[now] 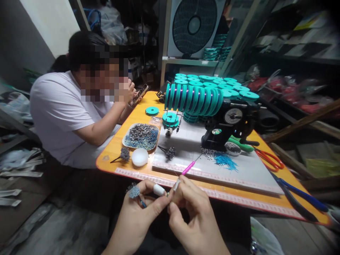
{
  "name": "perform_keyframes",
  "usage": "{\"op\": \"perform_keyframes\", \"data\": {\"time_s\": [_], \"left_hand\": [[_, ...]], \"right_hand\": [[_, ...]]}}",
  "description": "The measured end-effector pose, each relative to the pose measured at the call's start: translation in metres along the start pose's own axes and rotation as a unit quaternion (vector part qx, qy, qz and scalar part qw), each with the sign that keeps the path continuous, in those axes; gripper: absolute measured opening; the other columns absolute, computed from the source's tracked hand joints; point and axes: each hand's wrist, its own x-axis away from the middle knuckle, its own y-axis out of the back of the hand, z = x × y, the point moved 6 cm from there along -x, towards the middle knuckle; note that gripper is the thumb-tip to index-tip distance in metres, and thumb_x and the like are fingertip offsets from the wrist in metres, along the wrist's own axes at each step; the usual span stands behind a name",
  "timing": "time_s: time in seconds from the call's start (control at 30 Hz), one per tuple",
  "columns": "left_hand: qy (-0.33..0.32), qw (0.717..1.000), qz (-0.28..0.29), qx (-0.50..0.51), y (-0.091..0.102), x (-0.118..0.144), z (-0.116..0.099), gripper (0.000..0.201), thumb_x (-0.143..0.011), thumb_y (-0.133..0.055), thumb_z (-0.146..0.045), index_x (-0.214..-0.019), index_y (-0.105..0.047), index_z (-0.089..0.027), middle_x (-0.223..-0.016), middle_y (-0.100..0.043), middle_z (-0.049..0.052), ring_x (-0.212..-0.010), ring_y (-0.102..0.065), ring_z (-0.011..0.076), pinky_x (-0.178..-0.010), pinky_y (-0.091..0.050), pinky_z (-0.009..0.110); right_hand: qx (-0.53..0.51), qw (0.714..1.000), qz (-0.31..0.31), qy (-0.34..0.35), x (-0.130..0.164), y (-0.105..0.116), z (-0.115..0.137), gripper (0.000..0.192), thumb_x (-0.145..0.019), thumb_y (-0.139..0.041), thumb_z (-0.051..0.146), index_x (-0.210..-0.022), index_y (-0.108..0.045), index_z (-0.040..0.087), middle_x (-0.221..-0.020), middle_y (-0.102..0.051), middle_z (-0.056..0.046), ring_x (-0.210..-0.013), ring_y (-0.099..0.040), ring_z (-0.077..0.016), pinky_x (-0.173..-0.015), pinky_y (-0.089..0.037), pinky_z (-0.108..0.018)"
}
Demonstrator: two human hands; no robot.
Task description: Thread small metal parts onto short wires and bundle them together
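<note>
My left hand point(140, 209) is closed in a pinch, white tape round one fingertip. A tiny greenish piece point(167, 194) shows at its fingertips, too small to name. A cluster of small blue-grey pieces on dark stems point(134, 192) sticks out beside that hand's fingers. My right hand point(191, 209) is closed with its fingertips meeting the left ones. From its grip a pink-handled tool point(188, 168) with a thin metal shaft points up and away over the table edge. Thin line near the fingers is barely visible.
A tray of small metal and blue pieces point(127, 144), a white round lump point(140, 158), a black winding device with teal spools point(193, 99), blue strands point(225, 162), orange scissors point(271, 159) and blue-handled pliers point(302, 194) lie on the orange table point(111, 156). A person point(61, 106) with a phone sits left.
</note>
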Motion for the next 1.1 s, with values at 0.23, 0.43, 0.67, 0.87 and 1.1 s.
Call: {"op": "perform_keyframes", "data": {"time_s": [0.23, 0.43, 0.67, 0.87, 1.1], "left_hand": [[-0.02, 0.999, -0.031, -0.037, 0.003, 0.002, -0.002, 0.025, -0.076, -0.082, -0.033, -0.076, -0.065, -0.014, -0.073, -0.068, -0.001, -0.065, -0.065, 0.007, -0.061, -0.052, 0.012], [-0.042, 0.997, -0.039, -0.054, 0.004, 0.005, -0.005, 0.024, -0.076, -0.081, -0.033, -0.075, -0.065, -0.015, -0.074, -0.07, 0.001, -0.067, -0.067, 0.0098, -0.064, -0.054, 0.015], [-0.05, 0.991, -0.068, -0.107, 0.009, 0.01, -0.004, 0.029, -0.073, -0.082, -0.041, -0.076, -0.064, -0.017, -0.071, -0.069, 0.002, -0.065, -0.065, 0.0114, -0.057, -0.05, 0.015], [-0.063, 0.984, -0.09, -0.143, 0.011, 0.013, -0.004, 0.028, -0.074, -0.082, -0.041, -0.077, -0.064, -0.019, -0.076, -0.071, 0.003, -0.072, -0.068, 0.0134, -0.059, -0.051, 0.015], [-0.208, 0.933, -0.092, -0.28, 0.016, 0.019, -0.02, 0.013, -0.08, -0.077, -0.024, -0.084, -0.064, -0.022, -0.085, -0.076, 0.004, -0.066, -0.069, 0.0129, -0.058, -0.051, 0.018]], "right_hand": [[0.003, 1.0, 0.016, -0.001, 0.004, -0.002, -0.003, 0.017, -0.079, -0.049, 0.006, -0.065, -0.043, 0.013, -0.067, -0.047, 0.002, -0.069, -0.05, -0.0029, -0.064, -0.04, -0.01], [-0.013, 1.0, -0.001, 0.003, 0.004, 0.0, 0.001, 0.017, -0.078, -0.048, 0.007, -0.065, -0.041, 0.013, -0.066, -0.047, 0.001, -0.069, -0.049, -0.0034, -0.062, -0.039, -0.011], [-0.021, 1.0, 0.013, -0.006, 0.002, -0.003, 0.0, 0.016, -0.079, -0.048, 0.007, -0.065, -0.042, 0.013, -0.068, -0.048, 0.0, -0.069, -0.05, -0.004, -0.062, -0.039, -0.012], [-0.043, 0.998, 0.039, -0.026, 0.004, -0.004, -0.003, 0.022, -0.086, -0.047, 0.012, -0.065, -0.045, 0.013, -0.07, -0.048, -0.001, -0.069, -0.049, -0.0045, -0.062, -0.039, -0.014], [0.005, 0.995, 0.101, -0.013, 0.005, 0.001, 0.0, 0.019, -0.096, -0.048, 0.015, -0.079, -0.055, 0.014, -0.081, -0.056, -0.001, -0.076, -0.053, -0.0038, -0.069, -0.042, -0.013]]}}
